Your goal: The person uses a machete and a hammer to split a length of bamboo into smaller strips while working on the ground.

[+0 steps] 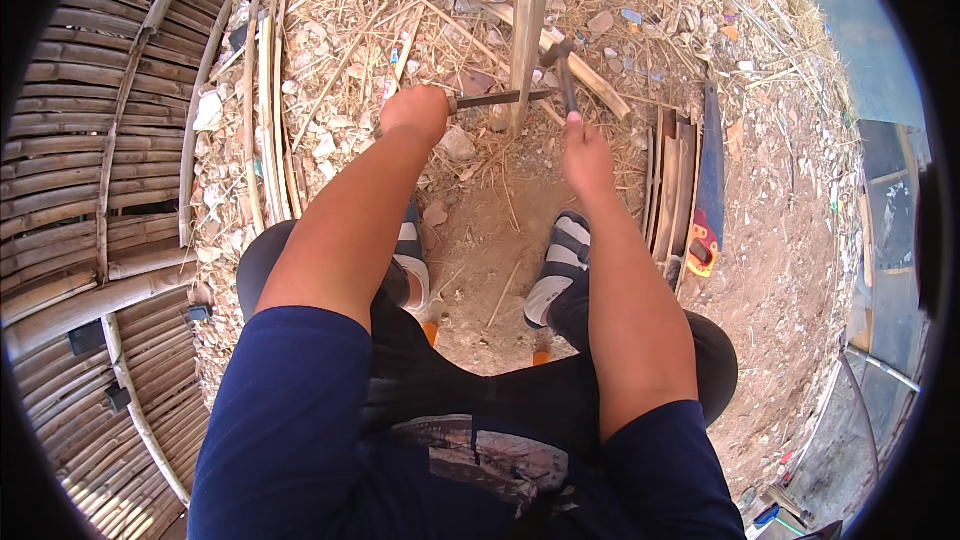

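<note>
In front of me a pale bamboo pole (531, 15) stands upright, its lower end close to the ground. My left hand (415, 112) is closed around the handle of a long dark-bladed knife (485, 100). The blade lies sideways across the bottom part of the pole, and its tip reaches past the pole's right side. A hammer (569, 90) is gripped in my right hand (587, 153), just right of the pole, with its head raised near the blade's tip. Whether the hammer touches the blade, I cannot tell.
Split bamboo strips (672, 180) and a blue handsaw (711, 160) with a red-orange handle lie to the right. More bamboo lengths (268, 110) lie at left beside a slatted bamboo wall (70, 130). Straw, stones and scraps cover the dirt ground (480, 240) around my feet.
</note>
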`<action>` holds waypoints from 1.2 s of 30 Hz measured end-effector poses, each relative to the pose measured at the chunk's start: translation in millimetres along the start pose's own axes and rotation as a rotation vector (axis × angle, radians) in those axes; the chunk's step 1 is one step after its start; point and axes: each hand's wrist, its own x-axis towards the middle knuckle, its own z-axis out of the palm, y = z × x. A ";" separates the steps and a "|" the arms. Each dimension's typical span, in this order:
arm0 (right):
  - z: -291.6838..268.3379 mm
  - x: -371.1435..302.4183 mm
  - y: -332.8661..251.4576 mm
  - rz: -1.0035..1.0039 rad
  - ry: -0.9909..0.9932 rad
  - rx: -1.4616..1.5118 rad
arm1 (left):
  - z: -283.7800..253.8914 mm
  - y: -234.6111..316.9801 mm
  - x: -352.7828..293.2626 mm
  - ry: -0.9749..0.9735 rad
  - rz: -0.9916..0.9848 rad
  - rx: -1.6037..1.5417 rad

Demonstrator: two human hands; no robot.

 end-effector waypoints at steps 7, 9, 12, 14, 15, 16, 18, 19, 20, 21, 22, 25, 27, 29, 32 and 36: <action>13.7 -24.8 8.9 -0.178 0.306 0.190 | 2.1 -2.9 -6.2 -0.021 0.017 -0.010; 35.7 -26.6 40.5 -0.030 0.184 -0.006 | -6.7 6.0 -1.6 -0.005 0.039 0.000; 27.8 -11.1 33.4 -0.005 0.100 -0.002 | 4.3 2.0 3.1 0.014 0.041 0.006; 7.0 -7.8 3.1 -0.016 0.119 0.067 | 6.5 -2.5 -0.8 0.009 0.010 -0.025; -2.1 -4.1 -8.2 -0.020 0.187 0.161 | 4.7 -2.3 -2.5 0.012 -0.002 -0.044; -10.9 2.4 -15.8 -0.026 0.258 0.255 | 4.4 -2.1 -2.3 0.016 -0.003 -0.040; -11.5 0.7 -17.5 -0.039 0.346 0.317 | 5.0 -2.7 -4.3 0.017 -0.009 -0.030; -6.6 -8.1 -14.5 -0.045 0.363 0.285 | 5.3 -4.2 -5.8 0.001 -0.005 -0.028; -2.1 -16.5 -10.4 -0.053 0.378 0.253 | 5.2 -6.5 -7.2 -0.015 -0.003 -0.025; 9.0 -22.0 8.6 -0.024 0.270 0.096 | 0.9 -4.0 -7.8 -0.024 0.014 -0.022; 26.4 -22.3 39.0 0.010 0.175 -0.057 | -2.4 3.8 -5.4 -0.021 0.038 -0.006; 28.5 -9.6 33.6 0.111 -0.010 -0.010 | -6.5 7.4 -9.5 -0.024 0.040 0.001; 12.2 -5.0 9.7 0.085 0.000 0.077 | -16.7 8.6 -17.6 -0.049 0.030 -0.046; -9.8 4.1 -14.3 0.023 0.116 0.217 | -15.2 4.7 -19.8 -0.035 0.008 -0.086; -32.4 8.3 -44.9 -0.068 0.295 0.439 | -5.2 -2.0 -18.4 -0.017 -0.024 -0.060; 14.3 -17.5 15.3 -0.172 0.352 0.097 | -1.7 -0.9 -14.1 -0.032 0.002 -0.041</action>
